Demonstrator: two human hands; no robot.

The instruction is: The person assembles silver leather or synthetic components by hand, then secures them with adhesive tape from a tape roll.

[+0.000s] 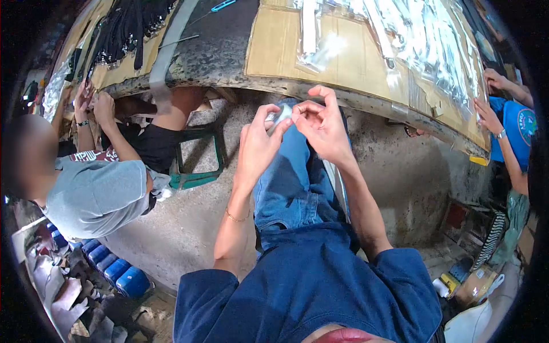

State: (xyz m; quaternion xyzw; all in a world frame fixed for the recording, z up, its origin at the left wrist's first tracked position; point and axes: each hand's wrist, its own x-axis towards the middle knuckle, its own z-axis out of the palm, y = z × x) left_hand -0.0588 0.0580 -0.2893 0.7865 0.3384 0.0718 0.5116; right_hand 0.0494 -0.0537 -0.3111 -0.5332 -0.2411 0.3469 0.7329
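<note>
Over my jeans, just short of the table edge, my left hand (260, 140) is closed round a small pale, whitish roll-like piece (282, 116), perhaps plastic. Its exact kind does not show, since fingers cover much of it. My right hand (323, 128) meets it from the other side, thumb and index finger pinched together right at its end, the other fingers curled or raised. Whatever is between those right fingertips is too small to make out. Beyond both hands, a cardboard sheet (274, 48) covers part of the worktable.
Clear plastic-wrapped strips (412, 40) lie on the right of the table, dark straps (128, 34) on the left. A blue-handled tool (223, 6) rests at the back. One person in a grey shirt (97, 191) sits left by a green stool (197, 177); another (517, 128) works at right.
</note>
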